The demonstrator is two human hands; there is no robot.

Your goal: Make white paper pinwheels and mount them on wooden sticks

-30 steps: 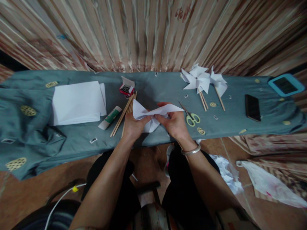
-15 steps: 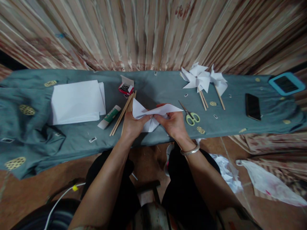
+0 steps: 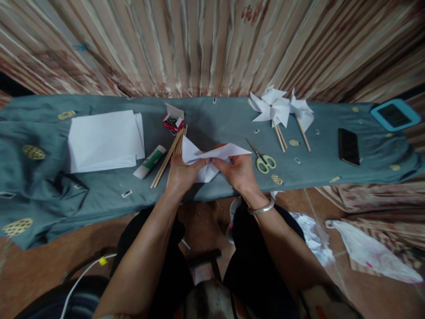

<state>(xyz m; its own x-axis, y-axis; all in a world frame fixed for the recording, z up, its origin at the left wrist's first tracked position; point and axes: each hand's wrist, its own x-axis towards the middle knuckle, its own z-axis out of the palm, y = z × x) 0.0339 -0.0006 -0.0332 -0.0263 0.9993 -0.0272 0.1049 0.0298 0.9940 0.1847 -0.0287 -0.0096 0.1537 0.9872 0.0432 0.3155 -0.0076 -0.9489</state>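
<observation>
A home craft corner is indicated by a cloth-covered table (image 3: 215, 119) set against curtains (image 3: 206, 44), with paper (image 3: 102, 139), scissors (image 3: 262, 160) and pinwheels (image 3: 274, 106).

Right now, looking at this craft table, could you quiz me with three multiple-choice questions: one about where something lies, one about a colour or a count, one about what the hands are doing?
1. Where do the scissors lie?
A. right of the hands
B. on the paper stack
C. on the floor

2. What colour are the scissors' handles?
A. red
B. light green
C. black

3. What are the hands doing?
A. both rest flat on the cloth
B. one holds the glue
C. both grip a folded white sheet

Answers:
1 A, they lie on the cloth just beside the right hand.
2 B, the loops are pale green.
3 C, the left hand and right hand pinch the sheet between them, above the table edge.
</observation>
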